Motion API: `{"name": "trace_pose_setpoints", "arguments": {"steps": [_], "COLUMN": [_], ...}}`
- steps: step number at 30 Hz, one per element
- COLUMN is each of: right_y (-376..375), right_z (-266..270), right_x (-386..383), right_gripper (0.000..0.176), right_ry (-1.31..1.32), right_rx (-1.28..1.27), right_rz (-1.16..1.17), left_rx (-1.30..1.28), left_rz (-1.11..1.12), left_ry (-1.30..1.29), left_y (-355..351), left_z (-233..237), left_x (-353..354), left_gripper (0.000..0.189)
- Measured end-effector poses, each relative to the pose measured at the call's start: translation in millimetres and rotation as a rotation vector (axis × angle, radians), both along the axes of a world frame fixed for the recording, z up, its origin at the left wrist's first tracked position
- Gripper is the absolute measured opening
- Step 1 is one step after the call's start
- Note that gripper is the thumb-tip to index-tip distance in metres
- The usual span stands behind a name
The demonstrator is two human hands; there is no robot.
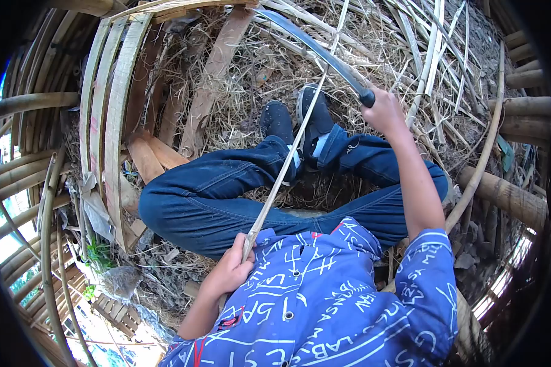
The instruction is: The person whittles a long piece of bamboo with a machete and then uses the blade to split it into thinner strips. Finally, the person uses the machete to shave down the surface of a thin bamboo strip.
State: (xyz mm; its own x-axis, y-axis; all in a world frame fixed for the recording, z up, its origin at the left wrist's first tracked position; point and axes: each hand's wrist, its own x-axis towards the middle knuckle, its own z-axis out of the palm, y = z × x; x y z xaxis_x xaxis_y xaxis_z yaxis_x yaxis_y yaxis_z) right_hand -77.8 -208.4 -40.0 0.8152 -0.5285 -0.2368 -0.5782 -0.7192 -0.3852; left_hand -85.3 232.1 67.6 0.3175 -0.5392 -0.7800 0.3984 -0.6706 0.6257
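My right hand (387, 114) is closed around the dark handle of a long, curved machete (315, 48), reached out past my knees. Its blade points up and to the left, and it overlaps a long, thin bamboo strip (297, 137) near the strip's far part. Close to my waist, my left hand (234, 264) grips the near end of that strip. From there the strip runs away from me between my legs, past my shoes (277, 120).
Wooden slats (119, 116) form a crate-like frame on my left, beside a loose plank (211, 85). Dry shavings and split bamboo strips (431, 49) cover the ground ahead. A thick bamboo pole (505, 196) lies at right, and bamboo walls (27, 174) surround me.
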Motion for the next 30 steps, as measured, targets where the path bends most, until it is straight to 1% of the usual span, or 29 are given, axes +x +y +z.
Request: {"name": "trace_pose_setpoints", "arguments": {"steps": [1, 3, 4, 5, 6, 7, 8, 9, 11, 12, 13, 15, 16, 17, 20, 22, 25, 27, 30], "right_y": [9.1, 41.3, 61.3, 81.3, 99.6, 115.0, 130.0, 142.5, 160.4, 164.8, 169.0, 172.3, 170.7, 169.2, 165.7, 162.9, 158.2, 155.4, 154.6], "right_z": [4.7, 13.3, 25.1, 35.5, 42.7, 54.9, 57.8, 60.9, 67.2, 66.4, 63.3, 57.6, 54.2, 52.5, 54.7, 52.2, 43.7, 42.0, 41.6], "right_x": [-4.2, -21.1, -27.5, -36.9, -45.7, -52.0, -60.7, -67.3, -75.7, -78.0, -80.5, -83.4, -83.7, -83.8, -82.2, -80.1, -80.4, -79.4, -76.5], "right_gripper": [0.022, 0.018, 0.016, 0.016, 0.018, 0.021, 0.024, 0.023, 0.017, 0.017, 0.018, 0.018, 0.018, 0.019, 0.020, 0.021, 0.023, 0.026, 0.027], "right_ry": [-0.029, -0.159, -0.123, -0.154, -0.141, -0.054, -0.104, -0.123, -0.095, -0.093, -0.082, -0.070, -0.075, -0.078, -0.048, -0.037, -0.041, -0.036, -0.035], "right_rx": [0.054, 0.220, 0.302, 0.394, 0.421, 0.481, 0.515, 0.529, 0.533, 0.529, 0.520, 0.513, 0.453, 0.392, 0.368, 0.354, 0.300, 0.280, 0.261], "right_rz": [-0.009, 0.028, 0.044, 0.076, 0.130, 0.166, 0.217, 0.273, 0.307, 0.300, 0.317, 0.340, 0.352, 0.363, 0.375, 0.375, 0.352, 0.397, 0.407], "left_rx": [0.005, 0.064, 0.052, 0.065, 0.060, 0.053, 0.061, 0.062, -0.038, 0.006, 0.002, 0.023, 0.013, 0.014, 0.077, 0.162, 0.154, 0.150, 0.152], "left_rz": [0.005, 0.044, 0.061, 0.065, 0.064, 0.059, 0.058, 0.053, 0.104, 0.070, 0.067, -0.016, -0.049, -0.046, -0.072, -0.084, -0.089, -0.097, -0.109], "left_ry": [0.000, -0.122, -0.174, -0.174, -0.192, -0.210, -0.211, -0.210, -0.276, -0.210, -0.208, -0.372, -0.411, -0.411, -0.412, -0.385, -0.389, -0.423, -0.462], "left_y": [-4.8, -19.6, -26.7, -32.5, -38.4, -44.0, -49.7, -51.1, -51.5, -55.2, -56.7, -56.7, -57.0, -57.2, -59.2, -59.9, -60.3, -59.4, -59.0], "left_z": [2.8, 13.8, 14.8, 14.0, 12.4, 11.3, 11.6, 6.8, -6.0, -0.5, -3.6, -10.4, -10.6, -9.8, -4.8, -0.3, 2.4, 2.8, 4.0], "left_x": [0.4, 4.5, 8.5, 11.6, 15.3, 18.7, 21.6, 20.9, 18.3, 21.5, 20.5, 16.4, 17.1, 17.1, 16.4, 17.6, 17.9, 17.9, 16.9], "left_gripper": [0.029, 0.021, 0.018, 0.018, 0.019, 0.021, 0.023, 0.023, 0.024, 0.031, 0.031, 0.039, 0.043, 0.043, 0.042, 0.040, 0.039, 0.039, 0.039]}}
